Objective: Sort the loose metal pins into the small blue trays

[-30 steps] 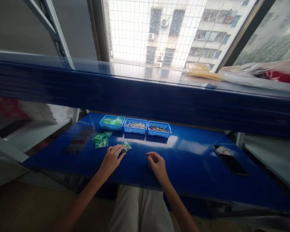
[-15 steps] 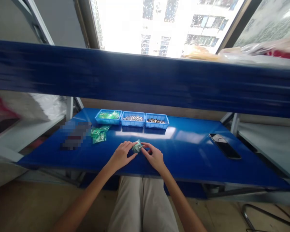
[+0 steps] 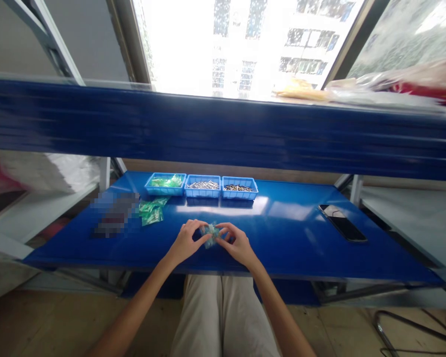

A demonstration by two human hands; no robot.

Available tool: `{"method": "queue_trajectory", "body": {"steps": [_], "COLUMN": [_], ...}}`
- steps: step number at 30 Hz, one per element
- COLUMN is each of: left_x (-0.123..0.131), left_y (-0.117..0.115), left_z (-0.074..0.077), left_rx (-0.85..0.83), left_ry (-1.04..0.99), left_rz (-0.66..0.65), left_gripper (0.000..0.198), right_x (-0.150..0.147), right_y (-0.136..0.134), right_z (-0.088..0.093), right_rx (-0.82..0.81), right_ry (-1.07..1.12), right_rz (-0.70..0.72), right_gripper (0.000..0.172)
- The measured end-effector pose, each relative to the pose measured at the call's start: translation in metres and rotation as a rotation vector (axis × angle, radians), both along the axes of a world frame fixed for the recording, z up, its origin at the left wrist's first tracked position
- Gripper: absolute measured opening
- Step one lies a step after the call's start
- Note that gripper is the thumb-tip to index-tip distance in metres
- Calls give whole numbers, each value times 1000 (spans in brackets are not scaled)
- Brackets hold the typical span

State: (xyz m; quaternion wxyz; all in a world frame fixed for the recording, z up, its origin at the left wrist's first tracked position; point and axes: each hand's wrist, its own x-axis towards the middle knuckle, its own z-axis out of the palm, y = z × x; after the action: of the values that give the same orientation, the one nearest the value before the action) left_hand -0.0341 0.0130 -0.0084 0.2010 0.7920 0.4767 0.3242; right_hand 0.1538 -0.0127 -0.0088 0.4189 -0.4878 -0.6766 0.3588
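Observation:
A small green plastic bag (image 3: pixel 210 233) is pinched between both my hands just above the blue table (image 3: pixel 290 233), near its front edge. My left hand (image 3: pixel 186 241) grips the bag's left side with closed fingers. My right hand (image 3: pixel 237 243) grips its right side. A pile of the same green bags (image 3: pixel 151 211) lies on the table to the left. At the back stand three small blue trays: one with green bags (image 3: pixel 165 182), one with silvery pins (image 3: pixel 202 185), one with darker pins (image 3: pixel 240 188).
A black phone (image 3: pixel 342 222) lies flat at the table's right. A blurred dark object (image 3: pixel 114 213) sits at the left. A blue shelf beam (image 3: pixel 223 131) crosses overhead, with plastic-wrapped goods (image 3: pixel 394 82) on it. White shelves flank both sides.
My left hand picked the green bag off the table and brought it to the middle; my right hand joined it. Both now hold the bag slightly nearer to me.

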Motion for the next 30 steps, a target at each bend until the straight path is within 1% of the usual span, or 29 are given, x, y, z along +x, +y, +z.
{"method": "queue_trajectory", "body": {"steps": [3,5,8,11,13,15,20,21,25,27,29,30], "left_x": [-2,0,6,14,18,20,20,20,19,20,21,21], "left_y": [1,-1,-7,-12,-14,-15,-15,-16,-19,-20,-21,-21], "left_z": [-1,-2,-4,-4,-3,-1,3,3,6,6,6,5], "left_rx": [-91,-171,-265,-281,-254,-228,-175,-157,-107,-103,-119,-130], "left_ry": [-100,-189,-344,-431,-425,-403,-389,-382,-334,-317,-306,-299], "left_rz": [-10,-23,-11,40,69,66,-24,-33,-66,-72,-69,-59], "left_gripper": [20,22,28,29,27,23,9,9,21,19,13,14], "right_x": [1,1,0,-2,-2,-1,3,3,3,2,1,0], "right_y": [3,5,6,5,5,6,8,8,7,7,6,6], "right_z": [-1,-2,-3,-3,-3,-3,-4,-4,-4,-4,-6,-7], "right_rx": [-45,-64,-58,-49,-44,-45,42,60,87,90,70,53], "right_ry": [143,221,197,144,159,176,231,248,277,261,202,162], "right_rz": [68,74,60,67,63,45,39,43,65,64,44,33], "right_gripper": [36,37,38,37,32,25,8,6,10,10,10,12]}}
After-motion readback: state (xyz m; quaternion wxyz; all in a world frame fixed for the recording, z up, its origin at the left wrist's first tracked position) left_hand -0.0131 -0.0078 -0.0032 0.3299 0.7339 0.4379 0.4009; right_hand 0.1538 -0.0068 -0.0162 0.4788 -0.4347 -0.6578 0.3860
